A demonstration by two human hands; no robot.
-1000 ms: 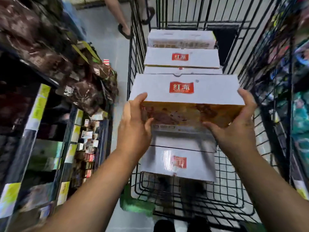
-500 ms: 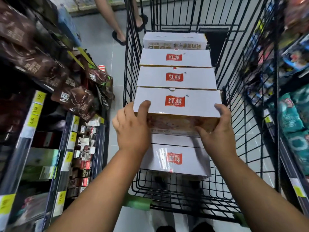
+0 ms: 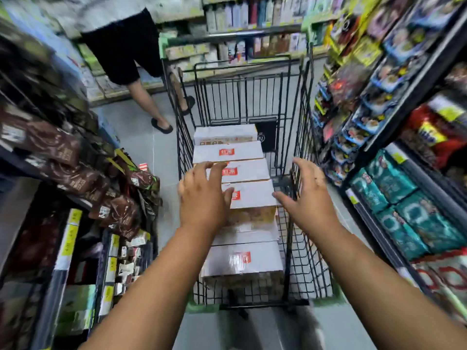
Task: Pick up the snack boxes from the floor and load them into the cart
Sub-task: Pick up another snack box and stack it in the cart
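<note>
— Entry one: what is listed for the cart?

— A black wire cart (image 3: 240, 97) with green corner guards is recorded. It stands on the grey floor (image 3: 146, 142) of an aisle, between shelves.

— Contents?

— White-topped snack boxes (image 3: 240, 170) with red labels are entered, all inside the cart. They are ranged in a row from the near end to the far end and stepped in height. The nearest box (image 3: 242, 261) is set lowest. The farthest box (image 3: 225, 133) is placed closest to the far wire wall. Orange-brown printed sides are shown beneath the white tops.

— The hands?

— The left hand (image 3: 204, 198) is noted over the middle of the row, fingers spread, nothing grasped. Whether a box is touched by its fingertips cannot be told. The right hand (image 3: 309, 195) is noted at the cart's right wire wall, fingers spread and loosely bent, nothing grasped.

— Surroundings?

— Brown packets (image 3: 63, 152) are logged on the left shelf. Teal packs (image 3: 404, 218) and assorted bright packets are logged on the right shelf. A second person (image 3: 121, 46) in black shorts and sandals is recorded on the floor beyond the cart's far left corner. The edges of the view are blurred.
</note>
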